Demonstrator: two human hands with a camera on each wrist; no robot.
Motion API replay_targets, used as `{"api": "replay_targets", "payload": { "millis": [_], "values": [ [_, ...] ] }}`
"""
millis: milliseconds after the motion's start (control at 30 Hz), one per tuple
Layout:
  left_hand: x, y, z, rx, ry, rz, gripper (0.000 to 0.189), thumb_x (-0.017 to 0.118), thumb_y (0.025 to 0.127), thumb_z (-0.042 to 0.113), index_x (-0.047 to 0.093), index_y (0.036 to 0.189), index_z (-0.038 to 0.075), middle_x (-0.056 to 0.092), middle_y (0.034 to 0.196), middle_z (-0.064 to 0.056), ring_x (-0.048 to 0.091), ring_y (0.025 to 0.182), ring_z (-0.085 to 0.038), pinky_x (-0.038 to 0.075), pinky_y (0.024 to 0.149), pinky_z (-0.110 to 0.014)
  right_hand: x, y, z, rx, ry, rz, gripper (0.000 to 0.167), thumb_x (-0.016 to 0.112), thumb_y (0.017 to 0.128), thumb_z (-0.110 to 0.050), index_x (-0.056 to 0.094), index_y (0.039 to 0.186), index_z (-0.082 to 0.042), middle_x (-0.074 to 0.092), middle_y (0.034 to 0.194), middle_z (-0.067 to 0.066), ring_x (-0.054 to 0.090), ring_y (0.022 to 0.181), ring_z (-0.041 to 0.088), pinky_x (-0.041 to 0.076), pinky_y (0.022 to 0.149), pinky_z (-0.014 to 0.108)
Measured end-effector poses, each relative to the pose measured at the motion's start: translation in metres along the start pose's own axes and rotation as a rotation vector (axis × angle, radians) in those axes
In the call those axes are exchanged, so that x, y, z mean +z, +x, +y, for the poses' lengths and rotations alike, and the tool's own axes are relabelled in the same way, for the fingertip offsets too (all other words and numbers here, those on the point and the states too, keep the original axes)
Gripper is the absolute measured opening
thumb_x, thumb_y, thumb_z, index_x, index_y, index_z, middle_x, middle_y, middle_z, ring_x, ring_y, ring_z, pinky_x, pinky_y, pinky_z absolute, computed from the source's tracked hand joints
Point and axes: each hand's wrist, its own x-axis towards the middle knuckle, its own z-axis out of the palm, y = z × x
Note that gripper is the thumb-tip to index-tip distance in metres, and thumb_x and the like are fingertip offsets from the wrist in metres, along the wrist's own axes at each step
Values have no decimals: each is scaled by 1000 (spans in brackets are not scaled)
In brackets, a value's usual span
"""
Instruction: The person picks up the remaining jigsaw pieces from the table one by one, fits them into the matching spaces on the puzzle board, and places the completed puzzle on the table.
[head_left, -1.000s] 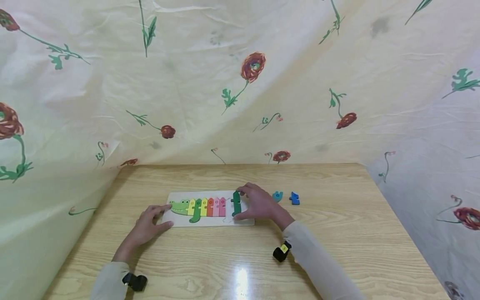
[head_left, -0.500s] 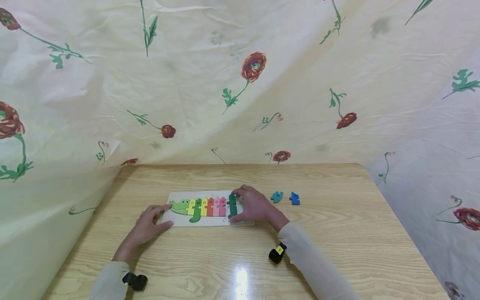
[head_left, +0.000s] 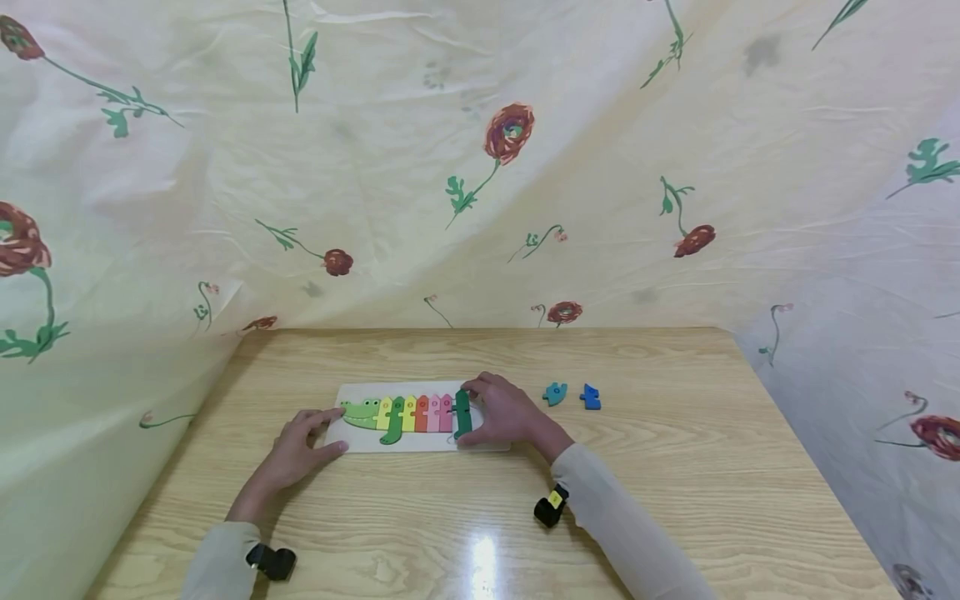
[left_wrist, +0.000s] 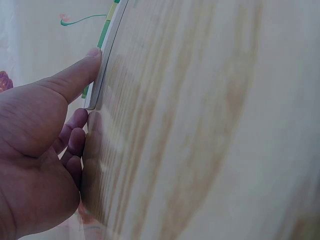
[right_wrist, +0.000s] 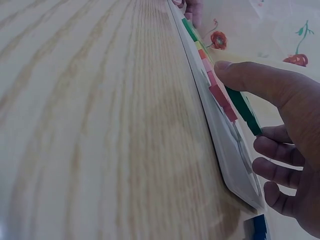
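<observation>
A white puzzle board (head_left: 420, 443) lies on the table, bearing a crocodile made of coloured pieces. My left hand (head_left: 291, 454) rests at its left end, index finger by the green crocodile head (head_left: 362, 414) and thumb straight on the near corner. In the left wrist view, the other fingers sit loosely bent beside the board's end. My right hand (head_left: 504, 410) pinches a dark green puzzle piece (head_left: 462, 415) lengthwise between thumb and fingers. That piece is held just right of the pink piece (head_left: 446, 413); in the right wrist view it looks tilted and raised above the board.
A teal puzzle piece (head_left: 555, 394) and a blue puzzle piece (head_left: 591, 397) lie on the wooden table (head_left: 420, 525), right of the board. Flower-patterned cloth (head_left: 405, 167) hangs behind and along both sides.
My right hand has carried the dark green piece a little to the left and lower, towards the pink piece. The left hand and the board have stayed put.
</observation>
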Motion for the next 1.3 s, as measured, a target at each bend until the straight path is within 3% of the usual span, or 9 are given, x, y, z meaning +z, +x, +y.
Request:
{"api": "replay_targets", "payload": {
  "millis": [700,1300],
  "values": [
    [-1,-1,1,-5,2,-5,65,78,92,34,54,148,13,45,145,-24,40,128,-45,26,102,-65,4,4,-3,37,-37,-41,92,87,70,-62,59,141,-10,60,123,0,54,113,18,49,102,39],
    [0,-2,1,-10,-2,-10,66,78,92,35,54,149,13,43,146,-24,40,131,-46,26,103,-66,9,6,-2,34,-68,-29,96,85,68,-69,60,140,-11,58,121,0,51,110,17,50,100,37]
  ]
}}
